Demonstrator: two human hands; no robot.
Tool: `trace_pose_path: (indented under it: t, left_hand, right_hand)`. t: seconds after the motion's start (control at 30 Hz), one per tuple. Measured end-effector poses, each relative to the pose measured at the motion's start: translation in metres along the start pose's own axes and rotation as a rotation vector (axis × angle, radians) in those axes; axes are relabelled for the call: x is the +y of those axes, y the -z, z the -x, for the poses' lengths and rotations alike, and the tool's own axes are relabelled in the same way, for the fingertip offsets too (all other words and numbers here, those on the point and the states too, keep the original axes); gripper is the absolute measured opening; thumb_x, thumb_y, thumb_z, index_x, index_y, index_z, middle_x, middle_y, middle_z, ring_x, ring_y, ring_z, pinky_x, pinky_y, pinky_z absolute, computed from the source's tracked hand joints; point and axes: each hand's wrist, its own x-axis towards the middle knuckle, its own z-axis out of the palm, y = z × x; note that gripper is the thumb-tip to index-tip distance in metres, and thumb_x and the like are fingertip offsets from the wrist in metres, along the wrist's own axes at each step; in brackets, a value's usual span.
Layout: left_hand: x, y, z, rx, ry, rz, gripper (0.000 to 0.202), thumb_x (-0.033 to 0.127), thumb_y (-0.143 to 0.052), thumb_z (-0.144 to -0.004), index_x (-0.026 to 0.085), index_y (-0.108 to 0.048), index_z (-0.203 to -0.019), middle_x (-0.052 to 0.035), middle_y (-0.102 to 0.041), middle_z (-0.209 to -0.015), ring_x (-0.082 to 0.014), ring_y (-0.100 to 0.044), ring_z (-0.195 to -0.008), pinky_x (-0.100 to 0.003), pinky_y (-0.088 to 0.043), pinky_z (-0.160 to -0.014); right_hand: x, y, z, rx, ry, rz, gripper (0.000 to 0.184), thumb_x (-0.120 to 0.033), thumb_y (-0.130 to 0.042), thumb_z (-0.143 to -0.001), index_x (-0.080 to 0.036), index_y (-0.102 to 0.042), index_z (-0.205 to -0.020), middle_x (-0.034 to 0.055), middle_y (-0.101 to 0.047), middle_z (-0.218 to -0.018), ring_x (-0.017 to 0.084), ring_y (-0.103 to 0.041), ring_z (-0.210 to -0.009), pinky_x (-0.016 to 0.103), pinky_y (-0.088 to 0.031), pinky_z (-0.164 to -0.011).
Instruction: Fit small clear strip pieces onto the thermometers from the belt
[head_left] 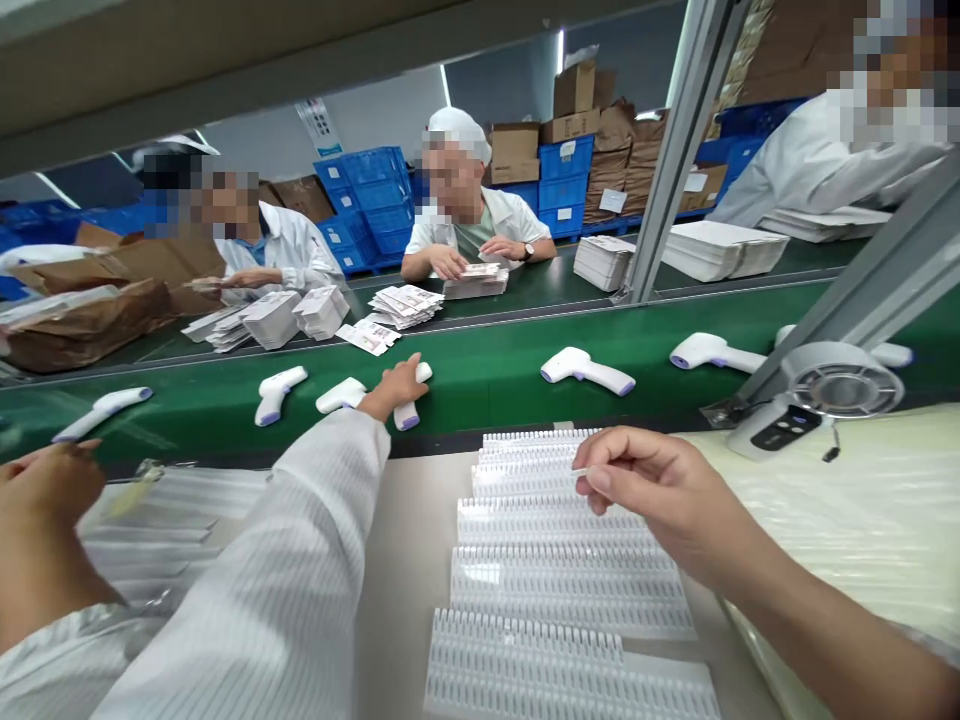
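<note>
My left hand (394, 390), in a white striped sleeve, reaches onto the green conveyor belt. Its fingers lie across a white infrared thermometer (407, 416) with a purple end, partly covering it. Another white thermometer (341, 395) lies just left of that hand. My right hand (637, 478) pinches a small, thin whitish piece (580, 472) between thumb and fingertips. Below it, sheets of small white parts (562, 580) in close rows lie overlapping on the table; the nearest sheet has a bare strip along its right part.
More thermometers (589, 371) lie along the belt (487, 345). A small white fan (817, 400) stands by the metal post at right, beside yellowish plastic film (847, 500). A co-worker's hand (49, 500) is at far left, near clear bags (202, 490). Across the belt, people handle stacked cartons (274, 318).
</note>
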Motion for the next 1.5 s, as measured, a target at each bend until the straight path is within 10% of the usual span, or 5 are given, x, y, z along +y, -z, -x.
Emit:
trace_pose_path:
  t: [0.13, 0.27, 0.53, 1.3, 1.5]
  left_hand:
    - [0.014, 0.002, 0.004, -0.001, -0.044, 0.110, 0.050, 0.024, -0.067, -0.078, 0.012, -0.060, -0.126, -0.0171, -0.058, -0.121, -0.0362, -0.059, -0.113, -0.057, -0.046, -0.104]
    - [0.060, 0.012, 0.073, -0.003, -0.205, 0.351, 0.059, 0.032, -0.053, -0.084, 0.025, -0.043, -0.142, -0.0083, -0.054, -0.122, -0.0270, -0.060, -0.106, -0.043, -0.054, -0.093]
    - [0.143, -0.015, 0.213, -0.549, -0.101, 1.411, 0.055, 0.037, -0.066, -0.087, 0.032, -0.038, -0.135, -0.0058, -0.054, -0.118, -0.0157, -0.055, -0.084, -0.030, -0.053, -0.071]
    - [0.147, -0.029, 0.215, -0.454, -0.040, 1.276, 0.047, 0.058, -0.052, -0.093, 0.033, -0.041, -0.132, -0.0074, -0.047, -0.143, -0.0243, -0.057, -0.112, -0.032, -0.046, -0.073]
    - [0.147, -0.034, 0.214, -0.379, -0.056, 1.231, 0.045, 0.062, -0.048, -0.097, 0.030, -0.046, -0.128, -0.0071, -0.055, -0.119, -0.0256, -0.058, -0.110, -0.035, -0.050, -0.081]
  right_hand:
    - [0.006, 0.005, -0.004, 0.081, -0.015, -0.116, 0.023, -0.040, -0.082, -0.080, -0.022, -0.072, -0.072, 0.0007, -0.070, -0.074, 0.011, -0.060, -0.059, 0.025, -0.049, -0.059]
    - [0.002, 0.002, -0.005, 0.124, 0.019, -0.167, 0.024, -0.040, -0.084, -0.079, -0.021, -0.072, -0.071, 0.0003, -0.069, -0.073, 0.012, -0.061, -0.059, 0.026, -0.050, -0.058]
    - [-0.003, -0.013, 0.011, 0.160, 0.137, -0.206, 0.018, -0.036, -0.081, -0.082, -0.024, -0.072, -0.072, 0.0007, -0.065, -0.096, 0.013, -0.060, -0.069, 0.030, -0.055, -0.064]
    - [0.006, -0.021, 0.011, 0.229, 0.144, -0.001, 0.012, -0.031, -0.076, -0.080, -0.025, -0.070, -0.072, 0.0061, -0.066, -0.100, 0.026, -0.063, -0.104, 0.032, -0.056, -0.072]
    - [0.005, -0.024, 0.011, 0.252, 0.151, -0.004, 0.015, -0.034, -0.076, -0.079, -0.024, -0.069, -0.071, 0.0057, -0.066, -0.098, 0.024, -0.064, -0.099, 0.034, -0.056, -0.076]
